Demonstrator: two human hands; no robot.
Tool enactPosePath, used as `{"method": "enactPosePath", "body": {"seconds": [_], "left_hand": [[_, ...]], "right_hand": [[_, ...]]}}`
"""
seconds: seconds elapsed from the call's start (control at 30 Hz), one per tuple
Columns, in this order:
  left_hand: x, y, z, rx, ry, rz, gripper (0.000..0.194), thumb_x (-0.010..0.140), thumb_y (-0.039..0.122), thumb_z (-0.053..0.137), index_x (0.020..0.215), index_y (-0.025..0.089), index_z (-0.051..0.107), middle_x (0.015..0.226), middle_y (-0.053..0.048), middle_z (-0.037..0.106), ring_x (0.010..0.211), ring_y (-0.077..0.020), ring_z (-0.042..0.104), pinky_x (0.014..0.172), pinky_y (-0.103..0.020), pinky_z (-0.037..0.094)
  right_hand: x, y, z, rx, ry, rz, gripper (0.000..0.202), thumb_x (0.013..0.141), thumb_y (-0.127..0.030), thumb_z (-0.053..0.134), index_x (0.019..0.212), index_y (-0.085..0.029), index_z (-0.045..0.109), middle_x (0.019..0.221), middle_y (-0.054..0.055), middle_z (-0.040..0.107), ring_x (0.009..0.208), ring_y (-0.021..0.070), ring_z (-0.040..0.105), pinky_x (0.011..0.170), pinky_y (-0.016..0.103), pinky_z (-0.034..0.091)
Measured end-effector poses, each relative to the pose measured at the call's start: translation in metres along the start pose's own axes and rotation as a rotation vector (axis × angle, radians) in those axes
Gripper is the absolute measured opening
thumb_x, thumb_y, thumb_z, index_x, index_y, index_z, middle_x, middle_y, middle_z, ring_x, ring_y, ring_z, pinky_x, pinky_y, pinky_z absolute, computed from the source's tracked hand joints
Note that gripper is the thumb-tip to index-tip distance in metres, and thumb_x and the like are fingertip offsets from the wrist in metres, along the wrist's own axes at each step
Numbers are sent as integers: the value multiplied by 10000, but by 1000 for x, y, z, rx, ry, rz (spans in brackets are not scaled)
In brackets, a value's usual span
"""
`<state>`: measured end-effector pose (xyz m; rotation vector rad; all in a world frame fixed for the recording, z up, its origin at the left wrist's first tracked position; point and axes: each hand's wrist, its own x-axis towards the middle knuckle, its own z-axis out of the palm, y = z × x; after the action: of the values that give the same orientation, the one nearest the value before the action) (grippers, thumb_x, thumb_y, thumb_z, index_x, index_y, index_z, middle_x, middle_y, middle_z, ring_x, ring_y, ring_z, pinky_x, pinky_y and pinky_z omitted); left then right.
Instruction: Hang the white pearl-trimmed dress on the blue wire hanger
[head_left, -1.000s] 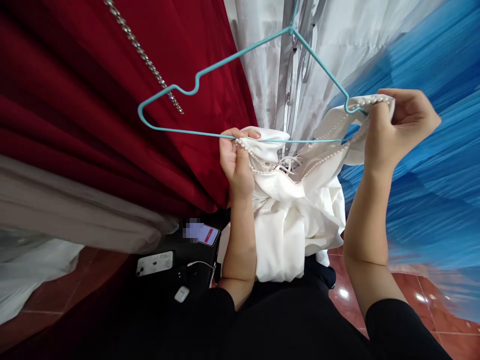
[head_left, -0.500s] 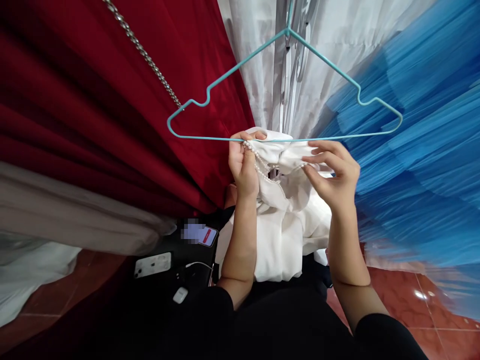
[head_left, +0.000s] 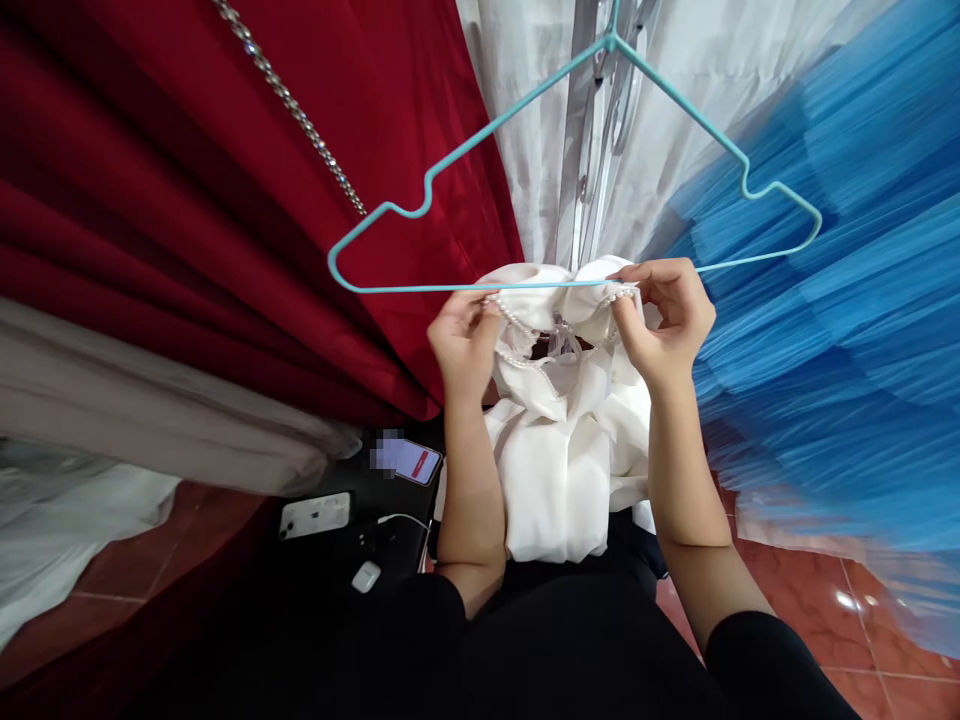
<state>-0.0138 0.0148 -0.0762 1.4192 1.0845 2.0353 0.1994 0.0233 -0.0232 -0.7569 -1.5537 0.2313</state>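
A white garment (head_left: 555, 490) with pearl-beaded trim hangs down over my lap, its upper edge held up between both hands. My left hand (head_left: 466, 340) pinches the beaded edge at the left, fingers closed on the cloth. On the other side my right hand (head_left: 671, 315) grips the same edge, thumb in front of the beads. Between the hands the neckline stands spread, with a dark gap and a sheer strip inside. The bottom bar of a light-blue hanger (head_left: 420, 290) runs across the garment's top, close to the fingers of both hands.
Red fabric (head_left: 360, 130) with a rhinestone chain (head_left: 292, 105) hangs at left, blue tulle (head_left: 817, 330) at right, white cloth (head_left: 517, 130) and metal poles (head_left: 589, 160) behind. Two phones (head_left: 315, 515) and a small white case (head_left: 366, 577) lie on a black surface at left.
My hands have moved apart, spreading the beaded neckline wider. The right hand has shifted from a loose reach to a firm hold on the edge. The hanger appears slightly tilted now.
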Motion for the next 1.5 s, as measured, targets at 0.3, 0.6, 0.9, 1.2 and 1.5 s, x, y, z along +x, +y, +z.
{"method": "enactPosePath", "body": {"seconds": [0.3,0.6,0.9,1.2,1.5], "left_hand": [[44,37,-78,250,425,213,222,838,20,718,930,216,672,839,33,661,655,-114,610,632,-323,461],[108,82,-43,399,258,231,265,778,-13,761,891,172,609,935,14,630,556,-71,399,576,-271,423],[69,101,15,96,-19,270,380,887,502,865,1029,195,694,957,-10,685,791,-131,641,656,-259,506],[3,53,42,-138,-287,-473,402,1039,547,599,1112,171,722,1079,-102,776,958,-198,757,842,-287,606],[-9,59,73,-799,-44,-296,211,1023,321,613,880,225,492,792,24,436,846,-117,633,1049,-313,576]], "right_hand": [[3,6,0,-62,-16,-51,133,910,-200,651,960,-224,772,882,5,740,740,106,635,602,276,461],[1,3,-3,-47,-15,-86,137,905,-182,674,969,-232,783,888,5,750,752,108,647,598,274,448],[-2,5,3,-24,14,-83,181,872,-104,655,955,-212,774,895,7,743,761,99,644,598,258,446],[-1,3,3,-23,9,-92,204,878,-86,648,979,-213,771,916,8,742,748,92,624,583,248,434],[-18,-16,-9,-104,71,-103,396,873,-17,564,1085,-273,779,1212,18,763,998,169,723,704,311,534]]}}
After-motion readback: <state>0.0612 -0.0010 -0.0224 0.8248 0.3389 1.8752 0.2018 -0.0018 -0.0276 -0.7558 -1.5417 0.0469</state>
